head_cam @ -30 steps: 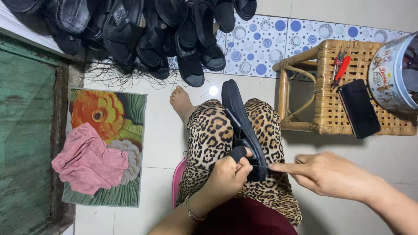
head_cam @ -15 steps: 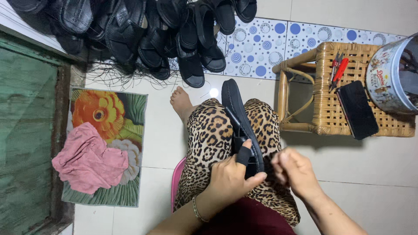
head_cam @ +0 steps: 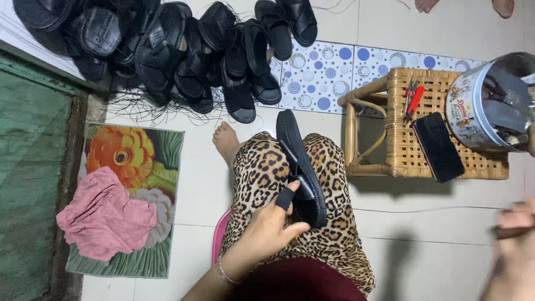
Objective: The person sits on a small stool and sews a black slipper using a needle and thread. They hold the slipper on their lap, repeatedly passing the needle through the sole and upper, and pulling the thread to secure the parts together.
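Note:
A black sandal [head_cam: 301, 167] lies along my lap on leopard-print trousers [head_cam: 262, 167]. My left hand [head_cam: 267, 228] grips its near end, with a dark cover on the thumb. Far out at the right edge, my right hand [head_cam: 512, 245] is blurred, its fingers closed around something small and dark that I cannot make out. A thin thread [head_cam: 423, 210] stretches across the floor between the sandal and that hand.
A heap of black sandals [head_cam: 184, 50] lies at the top left. To the right stands a wicker stool [head_cam: 401, 156] with a black phone [head_cam: 438, 146], red-handled tools [head_cam: 412, 100] and a round tin [head_cam: 485, 106]. A pink cloth [head_cam: 103, 220] rests on a flowered mat [head_cam: 139, 161].
My right hand has pulled away from the sandal, far out to the right, drawing the thread taut. The left hand stays on the sandal.

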